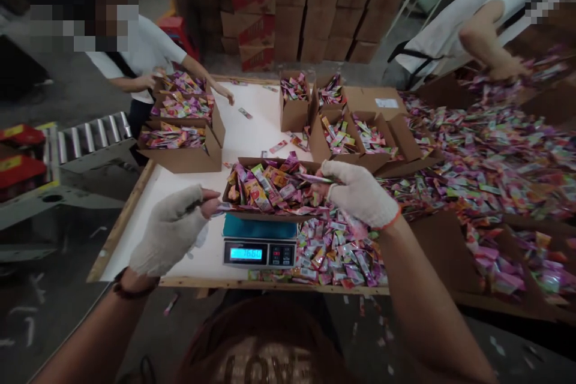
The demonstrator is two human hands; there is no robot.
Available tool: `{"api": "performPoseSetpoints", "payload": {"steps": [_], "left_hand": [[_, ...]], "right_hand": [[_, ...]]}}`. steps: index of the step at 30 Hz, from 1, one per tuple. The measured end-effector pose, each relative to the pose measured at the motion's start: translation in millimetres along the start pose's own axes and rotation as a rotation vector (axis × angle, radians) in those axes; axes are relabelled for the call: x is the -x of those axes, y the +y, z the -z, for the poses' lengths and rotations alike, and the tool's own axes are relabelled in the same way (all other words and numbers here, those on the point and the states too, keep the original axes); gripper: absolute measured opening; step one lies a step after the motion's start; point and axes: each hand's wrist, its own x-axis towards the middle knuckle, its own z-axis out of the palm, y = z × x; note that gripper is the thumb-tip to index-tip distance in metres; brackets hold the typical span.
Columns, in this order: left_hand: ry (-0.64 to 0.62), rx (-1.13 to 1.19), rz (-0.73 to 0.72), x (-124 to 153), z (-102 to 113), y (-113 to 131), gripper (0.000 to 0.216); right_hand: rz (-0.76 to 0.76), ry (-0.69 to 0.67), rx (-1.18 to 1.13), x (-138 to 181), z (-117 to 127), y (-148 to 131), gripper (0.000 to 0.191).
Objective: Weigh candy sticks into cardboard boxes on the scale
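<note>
An open cardboard box full of small, colourful candy packets sits on a digital scale with a blue-lit display. My left hand, in a fingerless white glove, is at the box's left end. Its thumb and fingertips pinch what looks like a small packet, partly hidden. Over the right end of the box, my right hand, gloved the same way, grips a packet between thumb and fingers. Loose packets lie heaped right of the scale.
Filled boxes stand at the table's left, others at centre right. A large packet pile covers the right side. Two people work across the table, one at left, one at right. A roller conveyor is far left.
</note>
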Motion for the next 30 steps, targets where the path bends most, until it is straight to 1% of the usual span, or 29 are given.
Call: {"api": "performPoseSetpoints", "payload": {"steps": [3, 5, 7, 9, 12, 14, 16, 19, 21, 24, 27, 30], "left_hand": [[0.111, 0.020, -0.006, 1.0, 8.3, -1.2, 0.043], [0.139, 0.010, -0.011, -0.2, 12.0, -4.7, 0.042], [0.161, -0.004, -0.003, 0.3, 16.0, -13.9, 0.040], [0.178, 0.009, 0.015, 4.2, 21.4, -28.7, 0.039], [0.219, 0.061, 0.100, 15.7, 30.5, -54.5, 0.038], [0.254, 0.086, 0.169, 23.7, 34.8, -68.4, 0.036], [0.294, 0.121, 0.241, 28.7, 36.2, -78.1, 0.033], [0.330, 0.177, 0.363, 28.3, 33.6, -88.4, 0.031], [0.317, 0.199, 0.422, 24.7, 29.6, -94.7, 0.033], [0.278, 0.235, 0.436, 18.3, 21.0, -102.6, 0.037], [0.249, 0.274, 0.437, 12.5, 10.9, -103.2, 0.040], [0.208, 0.290, 0.455, 3.6, 4.8, -93.5, 0.042]], "right_hand": [[0.086, -0.036, -0.055, -9.4, -5.1, -7.2, 0.026], [0.132, -0.036, -0.021, -23.3, -13.2, -12.9, 0.019], [0.161, -0.002, 0.044, -35.8, -19.1, -15.0, 0.018], [0.179, 0.059, 0.057, -39.2, -18.5, -12.8, 0.020], [0.159, 0.227, -0.007, -22.5, -6.1, -3.1, 0.021], [0.079, 0.340, -0.009, -3.1, 4.2, 6.5, 0.021], [-0.008, 0.398, 0.015, 15.5, 10.7, 18.4, 0.021], [-0.073, 0.447, 0.006, 35.4, 8.9, 40.4, 0.019], [-0.106, 0.475, -0.023, 43.7, 2.8, 56.1, 0.018], [-0.177, 0.485, -0.056, 52.3, -5.2, 75.0, 0.021], [-0.231, 0.485, -0.077, 58.1, -7.2, 82.9, 0.027], [-0.259, 0.464, -0.061, 61.0, -5.7, 82.0, 0.033]]}}
